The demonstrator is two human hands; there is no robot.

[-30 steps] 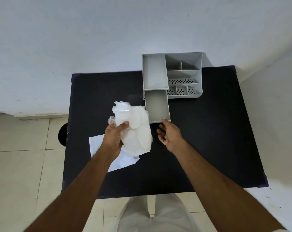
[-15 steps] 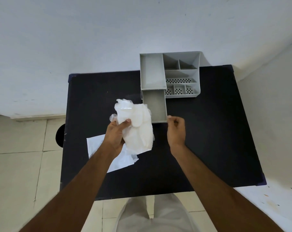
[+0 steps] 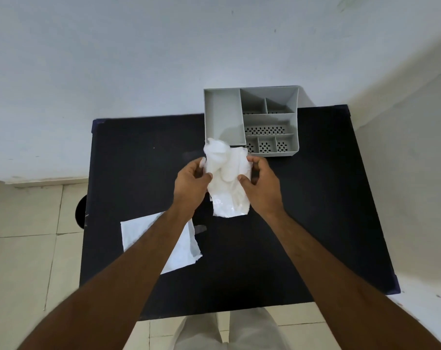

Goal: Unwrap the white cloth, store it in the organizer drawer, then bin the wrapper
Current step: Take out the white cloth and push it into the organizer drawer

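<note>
Above the black table (image 3: 315, 210), I pinch the white cloth (image 3: 227, 178) between left hand (image 3: 190, 184) and right hand (image 3: 262, 186), and should bunch it tight before feeding it toward the grey organizer (image 3: 249, 122) at twelve o'clock.

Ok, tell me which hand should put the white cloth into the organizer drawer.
Probably the right hand: it grips the white cloth on the side nearer the organizer. The left hand grips the far side. The cloth hides the drawer.
</note>
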